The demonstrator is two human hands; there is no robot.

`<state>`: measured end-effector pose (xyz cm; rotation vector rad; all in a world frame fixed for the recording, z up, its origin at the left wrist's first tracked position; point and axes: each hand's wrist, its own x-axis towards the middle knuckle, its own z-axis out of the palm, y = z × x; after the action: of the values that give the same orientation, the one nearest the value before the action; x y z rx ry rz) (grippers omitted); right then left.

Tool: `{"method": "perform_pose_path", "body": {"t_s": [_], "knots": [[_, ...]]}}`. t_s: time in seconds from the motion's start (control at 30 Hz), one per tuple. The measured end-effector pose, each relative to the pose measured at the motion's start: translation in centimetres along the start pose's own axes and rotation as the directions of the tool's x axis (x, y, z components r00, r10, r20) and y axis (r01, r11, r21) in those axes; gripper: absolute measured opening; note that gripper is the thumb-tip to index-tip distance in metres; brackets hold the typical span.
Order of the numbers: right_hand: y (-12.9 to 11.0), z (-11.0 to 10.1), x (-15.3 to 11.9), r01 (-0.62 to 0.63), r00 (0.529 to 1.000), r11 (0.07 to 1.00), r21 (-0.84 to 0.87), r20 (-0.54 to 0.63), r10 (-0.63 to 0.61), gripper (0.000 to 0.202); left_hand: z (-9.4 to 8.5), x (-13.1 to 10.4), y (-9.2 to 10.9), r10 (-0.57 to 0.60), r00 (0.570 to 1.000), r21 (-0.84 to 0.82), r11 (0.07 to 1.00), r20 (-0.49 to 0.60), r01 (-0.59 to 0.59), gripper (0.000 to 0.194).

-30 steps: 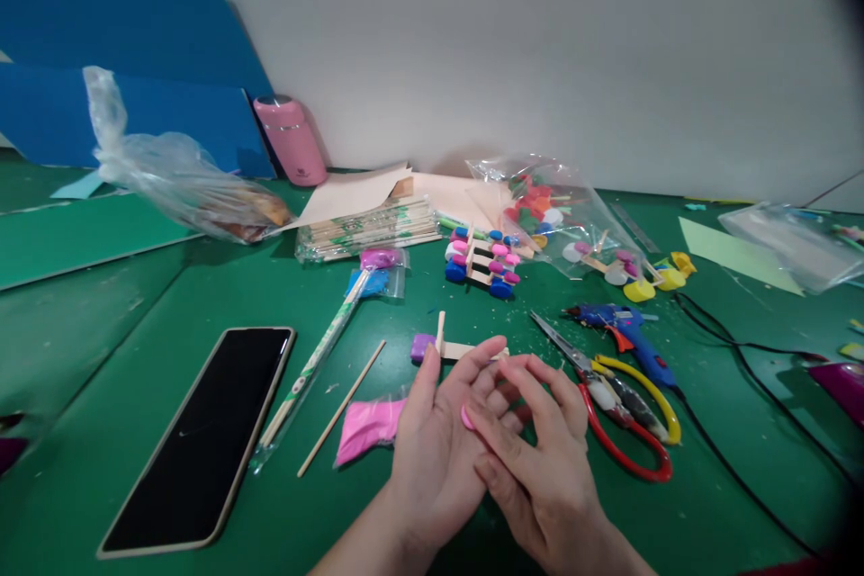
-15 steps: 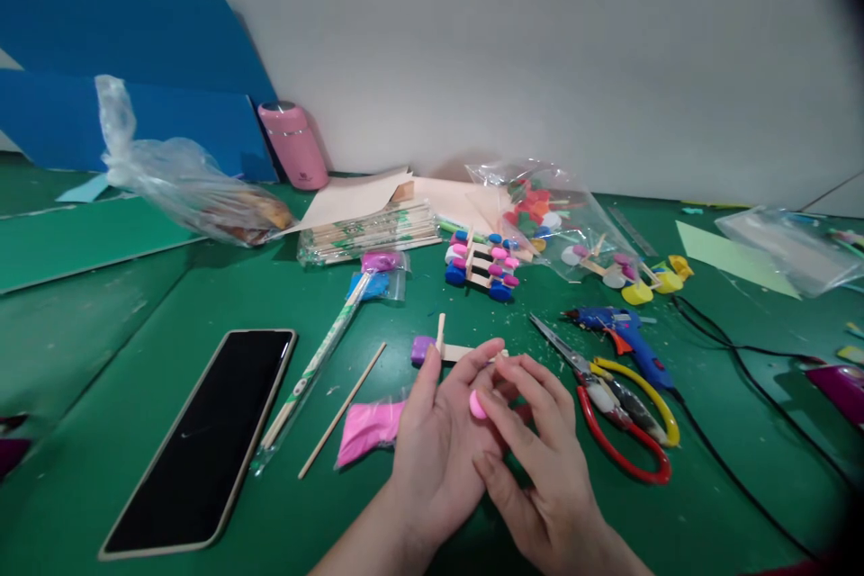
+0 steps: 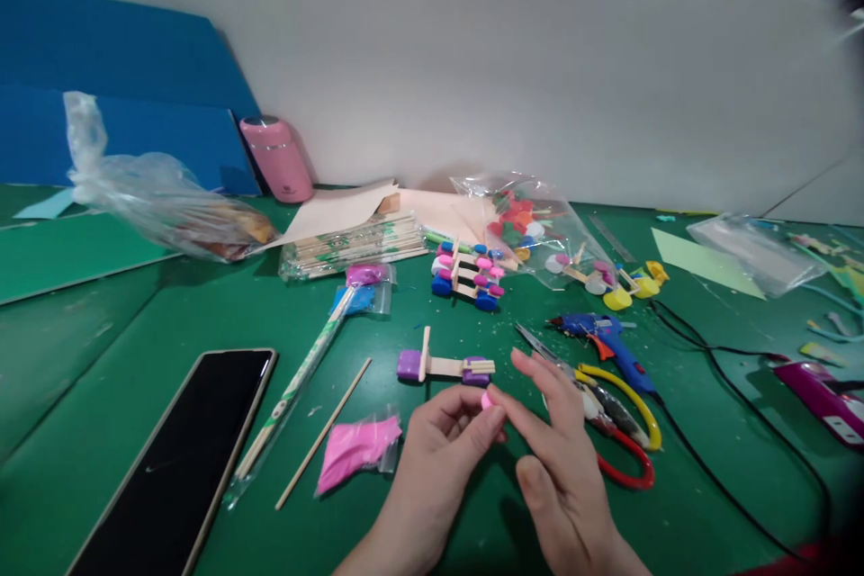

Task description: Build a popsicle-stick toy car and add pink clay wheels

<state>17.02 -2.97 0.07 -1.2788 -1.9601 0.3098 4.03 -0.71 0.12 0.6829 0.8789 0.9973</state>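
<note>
A small pink clay piece is pinched between the thumb and curled fingers of my left hand. The index fingertip of my right hand touches the clay from the right; its other fingers and thumb are spread. Just beyond my hands lies a wooden-stick piece with purple clay blocks at both ends and an upright stick near the left block. A packet of pink clay rests left of my left hand, beside a loose thin stick.
A phone lies at left, near bagged sticks. Scissors and pliers with red and yellow handles and a blue glue gun with its cable are at right. Finished clay-and-stick pieces stand farther back.
My left hand has gone from an open palm to a pinch on the pink clay. My right fingers have spread, and the purple-ended piece is now uncovered. The view has shifted slightly.
</note>
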Motion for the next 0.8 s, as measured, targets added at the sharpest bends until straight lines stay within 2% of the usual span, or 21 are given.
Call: {"method": "perform_pose_path", "body": {"t_s": [0.1,0.23,0.33,0.43,0.5,0.63,0.8], "knots": [[-0.1,-0.2,-0.2,-0.125,0.992,0.974,0.188,0.024,0.123,0.034,0.0,0.0,0.1,-0.01,1.0,-0.013,1.0,0.021,0.01,0.011],[0.3,-0.3,0.1,-0.196,0.978,0.916,0.35,-0.003,0.211,0.032,0.1,-0.1,0.1,-0.066,0.998,-0.117,0.991,0.006,0.067,0.01],[0.6,-0.4,0.5,-0.207,0.976,0.951,0.232,-0.012,0.215,0.037,0.2,-0.1,0.1,-0.119,0.993,-0.219,0.968,0.012,0.119,0.009],[1.0,-0.5,0.9,-0.115,0.993,0.993,0.009,-0.016,0.115,0.041,0.2,-0.1,0.2,-0.171,0.985,-0.259,0.95,0.036,0.174,0.011],[1.2,-0.6,1.2,-0.043,0.999,0.996,-0.08,-0.015,0.042,0.037,0.2,0.0,0.1,-0.188,0.981,-0.264,0.945,0.048,0.194,0.012],[1.6,-0.7,1.6,0.026,1.0,0.995,-0.1,0.001,-0.026,0.022,0.2,0.0,0.2,-0.186,0.979,-0.26,0.944,0.085,0.202,0.012],[1.9,-0.7,1.7,0.016,1.0,0.999,-0.03,0.014,-0.015,0.02,0.1,-0.2,0.4,-0.165,0.978,-0.248,0.95,0.128,0.192,0.015]]}}
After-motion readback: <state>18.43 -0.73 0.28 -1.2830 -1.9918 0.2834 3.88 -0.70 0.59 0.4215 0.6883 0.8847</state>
